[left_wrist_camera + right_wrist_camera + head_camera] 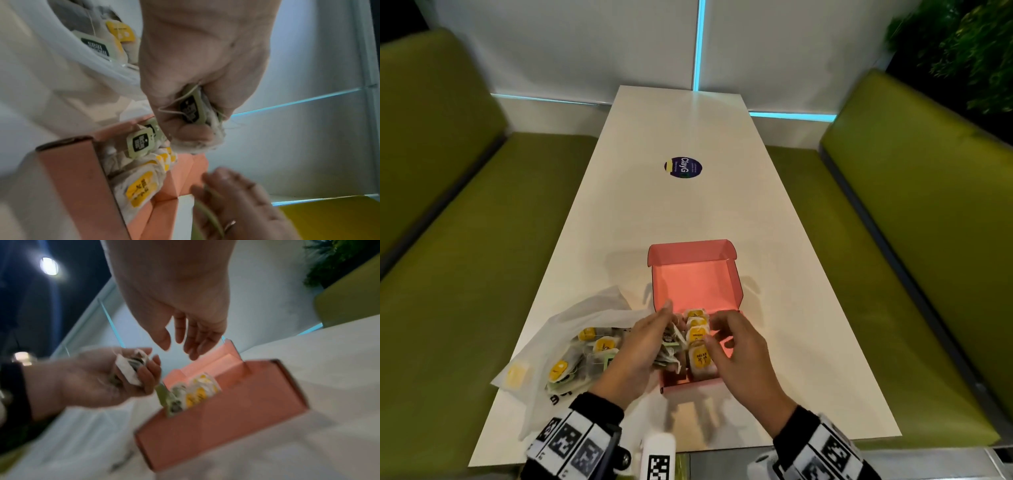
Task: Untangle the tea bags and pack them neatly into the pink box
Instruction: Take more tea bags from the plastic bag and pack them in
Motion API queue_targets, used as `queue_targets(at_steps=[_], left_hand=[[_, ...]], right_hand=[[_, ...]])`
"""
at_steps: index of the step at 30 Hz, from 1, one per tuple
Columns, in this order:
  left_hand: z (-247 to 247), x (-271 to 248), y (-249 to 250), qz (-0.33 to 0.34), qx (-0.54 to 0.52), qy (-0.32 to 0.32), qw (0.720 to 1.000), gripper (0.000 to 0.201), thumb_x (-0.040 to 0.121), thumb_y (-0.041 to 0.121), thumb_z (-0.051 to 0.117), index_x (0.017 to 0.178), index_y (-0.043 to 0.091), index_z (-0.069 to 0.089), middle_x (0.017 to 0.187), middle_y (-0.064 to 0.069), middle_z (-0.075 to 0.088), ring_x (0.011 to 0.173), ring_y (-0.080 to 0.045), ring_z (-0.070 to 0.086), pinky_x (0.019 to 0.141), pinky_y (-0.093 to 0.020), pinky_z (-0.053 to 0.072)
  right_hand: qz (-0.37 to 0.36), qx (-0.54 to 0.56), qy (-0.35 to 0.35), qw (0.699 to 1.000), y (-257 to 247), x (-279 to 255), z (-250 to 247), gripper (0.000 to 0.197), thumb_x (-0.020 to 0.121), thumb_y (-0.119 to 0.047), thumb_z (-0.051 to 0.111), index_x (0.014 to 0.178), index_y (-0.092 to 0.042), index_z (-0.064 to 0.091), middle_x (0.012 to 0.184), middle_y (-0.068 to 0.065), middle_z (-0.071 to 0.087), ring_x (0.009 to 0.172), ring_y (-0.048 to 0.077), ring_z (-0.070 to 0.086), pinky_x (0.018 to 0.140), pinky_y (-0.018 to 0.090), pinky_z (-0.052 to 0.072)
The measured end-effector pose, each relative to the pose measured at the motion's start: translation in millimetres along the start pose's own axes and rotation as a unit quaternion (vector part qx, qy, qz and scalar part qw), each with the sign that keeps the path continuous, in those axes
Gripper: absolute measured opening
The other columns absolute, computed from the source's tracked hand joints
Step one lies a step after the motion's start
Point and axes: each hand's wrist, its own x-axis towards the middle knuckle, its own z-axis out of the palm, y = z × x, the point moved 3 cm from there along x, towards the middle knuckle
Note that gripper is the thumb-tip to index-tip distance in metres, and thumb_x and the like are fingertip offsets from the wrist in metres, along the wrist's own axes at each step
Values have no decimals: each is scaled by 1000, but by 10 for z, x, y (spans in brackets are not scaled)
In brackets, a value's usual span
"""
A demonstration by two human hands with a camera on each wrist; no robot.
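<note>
The pink box [697,279] sits open on the white table, lid flap up at the far side. A row of yellow-tagged tea bags [698,346] stands along its near part, with green-tagged ones [139,144] beside them. My left hand [643,342] hovers over the box's left edge and grips a small bunch of green-tagged tea bags [191,112] with loose strings. My right hand [732,342] is over the box's right side, fingers loosely spread and empty [185,340].
A white plastic bag [571,346] with several more tea bags lies left of the box. A round blue sticker [683,167] marks the table's middle. Green bench seats [465,240] flank the table; a plant [969,44] stands at the far right.
</note>
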Motion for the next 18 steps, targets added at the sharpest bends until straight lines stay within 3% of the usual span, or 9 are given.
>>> queue_targets(at_steps=[2,5,9,13,15,18], left_hand=[[32,-28,9,-13,-33,-19,999,48,94,50,40,83,8,61,66,-9,56,54,-19,51,37,-20,36],[95,-72,3,-13,-61,-30,998,50,96,50,36,83,9,63,66,-8,58,54,-17,54,43,-22,39],[152,-100,-24,-5,-86,-48,995,50,94,48,39,92,7,67,76,-13,66,67,-21,62,56,-29,44],[144,-127,-36,17,-98,-57,993,51,88,52,41,85,6,64,57,-5,58,49,-14,55,43,-23,41],[134,-134,-35,27,-103,-67,992,52,80,56,44,81,9,66,59,-6,59,49,-14,56,46,-24,41],[102,-134,-51,37,-96,-85,991,63,66,69,54,85,10,65,60,-5,64,44,-13,57,39,-20,39]], right_hand=[[-19,66,-20,997,-201,7,-40,14,80,-27,63,91,-32,56,92,-8,60,79,7,57,66,13,43],[-36,47,-59,996,-321,49,-24,17,77,-29,67,93,-24,64,87,-14,56,73,4,57,62,8,39],[6,39,-39,998,-313,124,-24,9,78,-11,71,87,-14,69,77,-11,61,70,2,58,63,7,41],[84,111,-39,990,-314,143,-99,14,80,-7,68,75,-20,67,60,-16,64,61,-1,59,64,12,45],[120,146,-33,981,-313,159,-147,19,80,-7,68,72,-24,66,59,-17,63,59,-1,57,62,16,46],[145,193,-10,970,-329,189,-233,14,80,-5,69,76,-18,67,63,-8,64,55,6,57,57,21,48]])
